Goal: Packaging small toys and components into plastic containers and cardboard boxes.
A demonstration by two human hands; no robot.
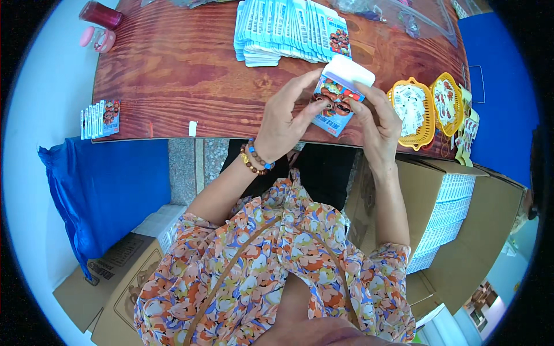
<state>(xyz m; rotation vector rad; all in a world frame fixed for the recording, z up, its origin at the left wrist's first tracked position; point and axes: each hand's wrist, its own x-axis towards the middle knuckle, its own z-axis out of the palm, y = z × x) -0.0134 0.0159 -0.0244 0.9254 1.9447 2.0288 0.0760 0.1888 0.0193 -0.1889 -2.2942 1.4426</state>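
Note:
Above the table's near edge I hold a small blue carton [333,117] with cartoon figures on its front. Its white top flap [350,71] stands up and open. My left hand [288,118] grips the carton's left side, thumb across the front. On the opposite side, my right hand [378,118] has its thumb and fingers at the upper right edge. Whether anything is inside the carton cannot be seen. Beyond my hands lies a fanned pile of flat blue-and-white cartons [283,29]. Right of my right hand, two yellow baskets [428,136] hold small printed white pieces.
On the table's left stand a row of small cartons [95,120], a white scrap [193,128], a red jar [101,15] and a pink-lidded jar [104,40]. A see-through tub [430,17] sits far right. Below right, a cardboard box [487,230] holds stacked cartons; blue cloth [115,190] hangs left.

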